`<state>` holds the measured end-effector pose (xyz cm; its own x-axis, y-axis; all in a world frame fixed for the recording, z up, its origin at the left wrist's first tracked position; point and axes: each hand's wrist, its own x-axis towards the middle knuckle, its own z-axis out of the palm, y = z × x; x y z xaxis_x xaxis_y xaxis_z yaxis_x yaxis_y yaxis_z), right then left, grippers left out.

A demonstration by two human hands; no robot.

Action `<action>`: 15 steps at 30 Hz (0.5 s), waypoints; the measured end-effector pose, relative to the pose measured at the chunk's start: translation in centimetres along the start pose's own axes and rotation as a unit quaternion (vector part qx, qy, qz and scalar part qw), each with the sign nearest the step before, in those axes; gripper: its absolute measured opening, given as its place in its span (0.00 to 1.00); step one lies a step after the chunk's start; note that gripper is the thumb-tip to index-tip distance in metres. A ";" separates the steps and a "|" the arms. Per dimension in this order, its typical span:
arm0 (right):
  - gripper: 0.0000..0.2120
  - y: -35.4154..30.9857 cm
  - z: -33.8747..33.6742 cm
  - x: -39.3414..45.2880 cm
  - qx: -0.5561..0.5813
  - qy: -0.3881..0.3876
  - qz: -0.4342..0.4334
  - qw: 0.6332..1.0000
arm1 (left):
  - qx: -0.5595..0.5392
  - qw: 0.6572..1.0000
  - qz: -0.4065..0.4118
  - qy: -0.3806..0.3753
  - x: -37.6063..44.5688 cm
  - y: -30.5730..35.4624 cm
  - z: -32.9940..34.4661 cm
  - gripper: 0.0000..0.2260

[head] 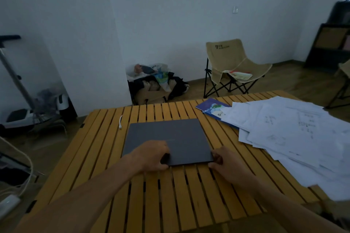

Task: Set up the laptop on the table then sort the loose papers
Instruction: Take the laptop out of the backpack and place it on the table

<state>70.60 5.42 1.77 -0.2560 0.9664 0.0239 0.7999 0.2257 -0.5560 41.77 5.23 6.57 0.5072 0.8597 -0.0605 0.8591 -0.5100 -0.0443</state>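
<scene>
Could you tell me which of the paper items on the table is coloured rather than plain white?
The blue booklet, at the table's far edge, partly under the loose white papers.

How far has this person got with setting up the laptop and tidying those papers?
Early on. Done: the laptop lies flat on the slatted table, lid closed. In hand: the left hand and right hand grip its near edge, seemingly about to open it. Left: opening it, then sorting the loose papers, spread in a messy heap partly over a blue booklet.
</scene>
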 end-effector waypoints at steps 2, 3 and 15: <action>0.08 0.6 -0.1 0.3 0.000 -0.004 0.000 1.000 | 0.004 1.000 0.004 -0.003 0.0 0.1 0.0 0.17; 0.07 0.8 -0.1 0.4 0.001 -0.005 -0.002 1.000 | 0.001 1.000 0.005 -0.004 0.0 0.3 0.0 0.16; 0.28 2.1 1.3 0.9 -0.212 -0.078 -0.137 0.964 | 0.015 0.996 0.036 0.083 -0.2 -0.9 -4.9 0.12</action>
<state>71.37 6.59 -0.43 -0.5408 0.8409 -0.0220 0.8327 0.5314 -0.1557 41.22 5.64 11.50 0.5736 0.8130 0.1003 0.8191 -0.5687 -0.0753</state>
